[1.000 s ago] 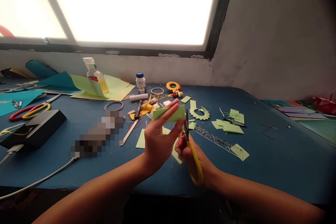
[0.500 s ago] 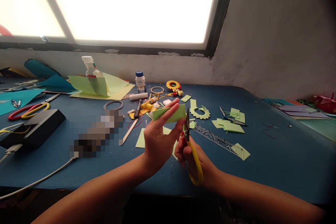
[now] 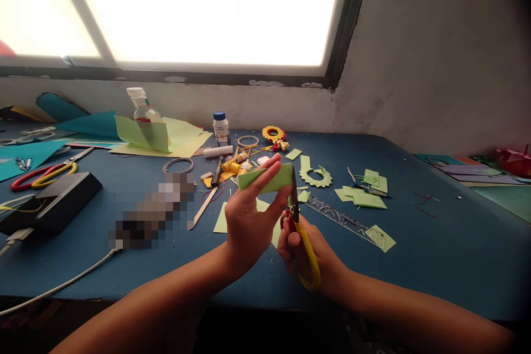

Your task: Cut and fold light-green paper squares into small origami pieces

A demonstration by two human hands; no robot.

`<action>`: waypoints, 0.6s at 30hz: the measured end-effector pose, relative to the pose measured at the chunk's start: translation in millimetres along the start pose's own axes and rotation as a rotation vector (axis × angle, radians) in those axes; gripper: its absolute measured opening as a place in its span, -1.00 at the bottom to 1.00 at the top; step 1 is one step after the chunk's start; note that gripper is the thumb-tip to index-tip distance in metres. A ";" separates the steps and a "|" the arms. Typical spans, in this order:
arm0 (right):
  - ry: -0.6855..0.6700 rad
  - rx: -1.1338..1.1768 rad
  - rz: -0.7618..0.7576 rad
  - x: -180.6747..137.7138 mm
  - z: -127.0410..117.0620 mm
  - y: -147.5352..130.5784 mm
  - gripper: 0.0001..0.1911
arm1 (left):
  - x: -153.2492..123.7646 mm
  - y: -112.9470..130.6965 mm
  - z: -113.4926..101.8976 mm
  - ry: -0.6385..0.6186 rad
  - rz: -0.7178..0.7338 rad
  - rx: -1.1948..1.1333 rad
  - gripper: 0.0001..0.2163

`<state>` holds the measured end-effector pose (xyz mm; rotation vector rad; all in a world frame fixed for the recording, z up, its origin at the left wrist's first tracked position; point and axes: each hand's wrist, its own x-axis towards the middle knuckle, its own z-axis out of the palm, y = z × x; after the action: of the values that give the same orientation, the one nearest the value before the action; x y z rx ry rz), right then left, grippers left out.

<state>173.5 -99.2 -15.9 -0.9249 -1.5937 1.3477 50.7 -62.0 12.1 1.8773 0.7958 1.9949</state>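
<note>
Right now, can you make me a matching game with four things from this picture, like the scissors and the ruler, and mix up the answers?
Column one
1. Held-up paper
2. Ruler
3. Held-up scissors
4. Cap of the small white bottle

Column two
A. In the right hand
B. Blue
C. In the left hand
D. See-through, lying on the table

Right pairs
1-C, 2-D, 3-A, 4-B
</note>
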 end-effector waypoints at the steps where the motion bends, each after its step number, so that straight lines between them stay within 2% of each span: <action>1: 0.000 -0.005 0.003 -0.3 0.0 -0.7 -0.36 | 0.0 -0.1 -0.1 -0.003 -0.006 0.001 -0.56; 5: 0.011 0.001 0.020 -1.1 -0.2 2.6 -0.37 | -0.2 -0.4 -0.1 -0.003 -0.019 0.001 -0.57; 9: 0.003 0.011 0.059 -0.9 -1.0 9.3 -0.47 | 0.1 0.3 0.4 -0.008 -0.035 -0.017 -0.59; 13: -0.009 -0.008 0.036 -0.9 -1.7 9.5 -0.53 | 0.7 0.9 0.8 -0.005 -0.044 -0.042 -0.59; 18: 0.000 0.056 0.004 0.3 -1.8 9.1 -0.42 | 1.3 0.5 0.1 0.014 -0.059 -0.066 -0.60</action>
<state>175.2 -96.8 -24.8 -0.8945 -1.5477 1.3877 50.7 -61.6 13.5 1.7850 0.7708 1.9762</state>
